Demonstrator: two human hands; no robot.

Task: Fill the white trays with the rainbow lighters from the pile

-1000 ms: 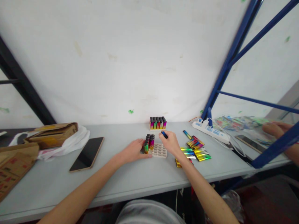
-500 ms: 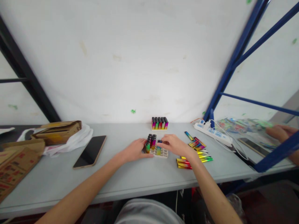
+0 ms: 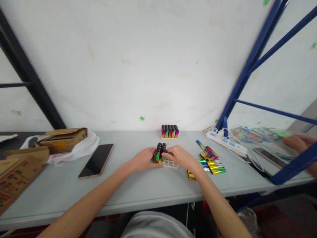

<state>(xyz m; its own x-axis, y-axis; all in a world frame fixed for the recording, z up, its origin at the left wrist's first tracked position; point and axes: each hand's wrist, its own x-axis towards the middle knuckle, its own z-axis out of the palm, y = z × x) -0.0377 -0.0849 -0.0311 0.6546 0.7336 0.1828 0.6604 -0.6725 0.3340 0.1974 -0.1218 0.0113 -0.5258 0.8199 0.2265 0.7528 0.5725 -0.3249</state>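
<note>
A pale tray [image 3: 170,164] with round sockets lies on the table, several lighters [image 3: 158,156] with black tops and shiny rainbow bodies standing upright in its left part. My left hand [image 3: 143,159] is closed around the tray's left end, thumb along the near edge and fingers beside the lighters. Between the fingertips of my right hand [image 3: 180,156] is a lighter [image 3: 162,158], upright against the standing ones; whether its base is fully in a socket I cannot tell. Sockets at the tray's right show bare. Loose lighters [image 3: 215,166] lie flat in a pile by my right forearm.
Against the wall stands a filled tray of lighters [image 3: 169,132]. A phone [image 3: 97,160], cardboard boxes [image 3: 61,142] and a white plastic bag [image 3: 84,147] occupy the left. To the right are a power strip [image 3: 226,142], a blue frame post [image 3: 237,89] and another person's hand [image 3: 296,142].
My right hand has moved slightly left, bringing its lighter from the tray's middle to beside the standing ones. My left hand stays on the tray.
</note>
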